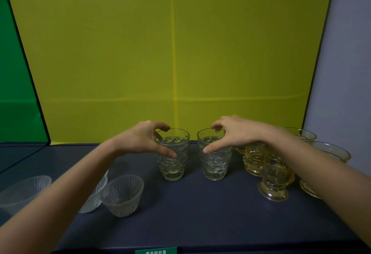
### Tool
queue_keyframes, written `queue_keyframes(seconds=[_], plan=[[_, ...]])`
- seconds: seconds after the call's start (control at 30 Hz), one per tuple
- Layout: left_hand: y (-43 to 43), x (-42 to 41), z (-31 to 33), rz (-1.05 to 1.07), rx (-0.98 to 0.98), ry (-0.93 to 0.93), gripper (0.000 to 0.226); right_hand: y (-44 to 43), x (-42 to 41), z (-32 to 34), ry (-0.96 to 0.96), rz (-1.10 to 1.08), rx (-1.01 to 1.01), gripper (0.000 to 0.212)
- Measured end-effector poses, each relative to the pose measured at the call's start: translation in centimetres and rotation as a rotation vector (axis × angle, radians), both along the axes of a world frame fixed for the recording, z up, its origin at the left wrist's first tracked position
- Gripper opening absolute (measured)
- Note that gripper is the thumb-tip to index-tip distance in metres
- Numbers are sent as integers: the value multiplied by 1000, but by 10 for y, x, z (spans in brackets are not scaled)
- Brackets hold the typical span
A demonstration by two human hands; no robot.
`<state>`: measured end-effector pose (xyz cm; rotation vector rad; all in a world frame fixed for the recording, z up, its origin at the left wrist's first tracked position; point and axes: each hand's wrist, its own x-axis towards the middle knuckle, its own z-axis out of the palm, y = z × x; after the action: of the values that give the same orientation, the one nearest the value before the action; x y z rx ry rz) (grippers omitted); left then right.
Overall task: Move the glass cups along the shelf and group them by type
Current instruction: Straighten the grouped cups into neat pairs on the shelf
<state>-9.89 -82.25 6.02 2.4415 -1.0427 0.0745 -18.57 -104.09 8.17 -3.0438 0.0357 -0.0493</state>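
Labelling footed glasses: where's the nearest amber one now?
In the head view, the amber footed glass stands upright on the shelf's right side, right of two clear tumblers, under the right forearm.

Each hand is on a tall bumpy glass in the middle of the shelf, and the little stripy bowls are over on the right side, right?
Almost. The head view shows the left hand and right hand each gripping a tall bumpy glass mid-shelf, but the stripy bowls sit on the left side. The right side holds amber footed cups.
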Motion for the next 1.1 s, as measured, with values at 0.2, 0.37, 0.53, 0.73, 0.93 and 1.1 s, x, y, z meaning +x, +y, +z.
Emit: queue_keyframes(seconds=[0.2, 0.37, 0.53, 0.73, 0.93, 1.1], plan=[[-1, 2, -2, 3, -3, -5, 86, -2, -3, -4, 2, 19, -5, 91], [21, -9, 8, -32, -30, 70, 126, 2, -13, 0, -23, 65, -44, 104], [62, -22, 23, 70, -253, -137, 69, 30, -22, 10, -432, 275, 63, 52], [124, -17, 23, 143, -187, -182, 41, 94, -21, 7, -424, 408, 150, 26], [179, 9, 2, 95, -15, -103, 80, 152, -7, -9, -239, 392, 123, 43], [196, 32, -21, 34, 23, -27, 77, 173, -1, -26, 49, 301, 118, 85]])
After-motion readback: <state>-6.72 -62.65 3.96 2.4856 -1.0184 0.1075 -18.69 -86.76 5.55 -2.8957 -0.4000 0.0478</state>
